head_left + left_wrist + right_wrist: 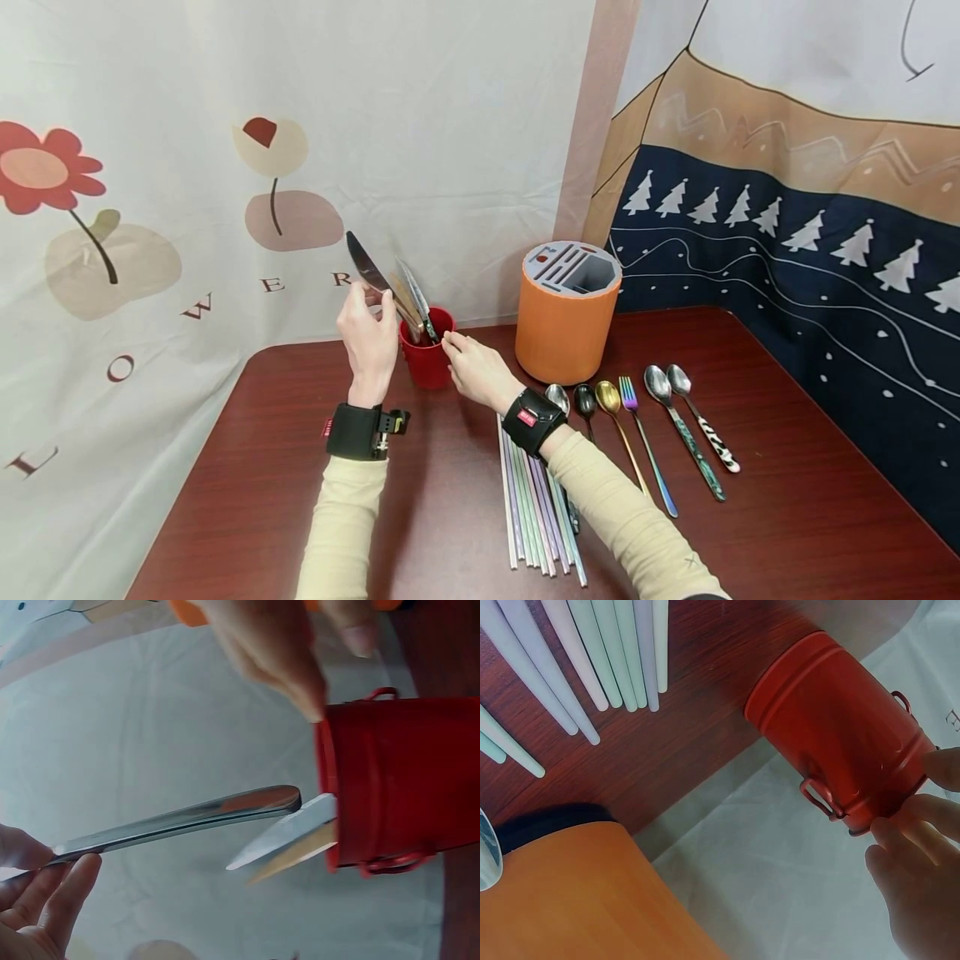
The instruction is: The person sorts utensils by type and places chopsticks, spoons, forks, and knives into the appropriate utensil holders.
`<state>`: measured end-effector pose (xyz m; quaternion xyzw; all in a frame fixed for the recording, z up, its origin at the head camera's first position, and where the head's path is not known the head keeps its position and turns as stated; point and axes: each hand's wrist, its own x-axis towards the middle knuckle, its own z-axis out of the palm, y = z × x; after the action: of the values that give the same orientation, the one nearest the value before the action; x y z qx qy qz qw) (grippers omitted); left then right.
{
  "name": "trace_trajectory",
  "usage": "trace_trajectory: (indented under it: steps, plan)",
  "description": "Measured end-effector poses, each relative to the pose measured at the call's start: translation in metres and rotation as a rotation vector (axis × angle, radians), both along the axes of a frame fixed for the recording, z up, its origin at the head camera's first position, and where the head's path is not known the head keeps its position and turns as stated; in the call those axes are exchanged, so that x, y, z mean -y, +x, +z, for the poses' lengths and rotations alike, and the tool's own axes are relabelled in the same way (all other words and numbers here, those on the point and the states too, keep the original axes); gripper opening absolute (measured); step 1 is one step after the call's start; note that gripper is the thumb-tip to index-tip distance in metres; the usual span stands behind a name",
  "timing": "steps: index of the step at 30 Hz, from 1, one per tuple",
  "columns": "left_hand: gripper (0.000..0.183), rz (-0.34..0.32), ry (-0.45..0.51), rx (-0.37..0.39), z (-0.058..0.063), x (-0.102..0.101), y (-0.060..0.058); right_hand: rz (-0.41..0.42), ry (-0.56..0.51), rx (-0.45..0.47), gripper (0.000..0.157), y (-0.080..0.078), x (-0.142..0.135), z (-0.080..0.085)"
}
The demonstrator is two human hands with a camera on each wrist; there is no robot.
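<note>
My left hand (369, 337) pinches a table knife (365, 262) between thumb and fingers, its dark blade tip pointing up and left. In the left wrist view the knife's silver handle (187, 819) slants toward the mouth of a small red bucket (429, 367), its end close to the rim. A silver-bladed knife (414, 292) and a gold-coloured blade (296, 853) stand in this bucket. At its right side my right hand (480, 371) grips the rim, fingers over the edge; the right wrist view shows these fingertips (891, 838) against the rim.
Right of the bucket stands an orange cylindrical holder (566, 333) with a slotted grey top. Pastel chopsticks (536, 508) lie in front of it, beside several spoons (658, 385) and a rainbow fork (630, 396). A printed curtain (450, 167) hangs behind the table.
</note>
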<state>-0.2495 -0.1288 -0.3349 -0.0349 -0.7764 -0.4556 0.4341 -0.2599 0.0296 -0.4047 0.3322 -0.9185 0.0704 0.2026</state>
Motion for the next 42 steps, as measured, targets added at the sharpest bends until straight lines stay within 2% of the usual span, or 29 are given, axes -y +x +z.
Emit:
trace_trajectory:
  steps: [8,20,29,34,42]
  plan:
    - [0.015,-0.016,0.002,0.055,-0.022,0.003,-0.012,-0.002,0.014,0.003,0.04,-0.001,0.001,-0.001]
    - [0.011,-0.009,-0.075,0.133,-0.051,0.005,-0.025,-0.001,0.009,-0.009,0.04,-0.001,0.001,-0.001]
    - [0.011,0.001,-0.098,0.254,-0.064,0.007,-0.028,-0.003,0.011,-0.003,0.04,-0.001,0.0,-0.001]
    - [0.015,-0.001,-0.099,0.293,-0.072,0.008,-0.028,-0.004,0.016,0.004,0.04,-0.002,0.0,-0.001]
    - [0.018,0.034,-0.119,0.354,-0.075,0.009,-0.028,-0.003,0.014,0.005,0.04,-0.002,0.0,-0.001]
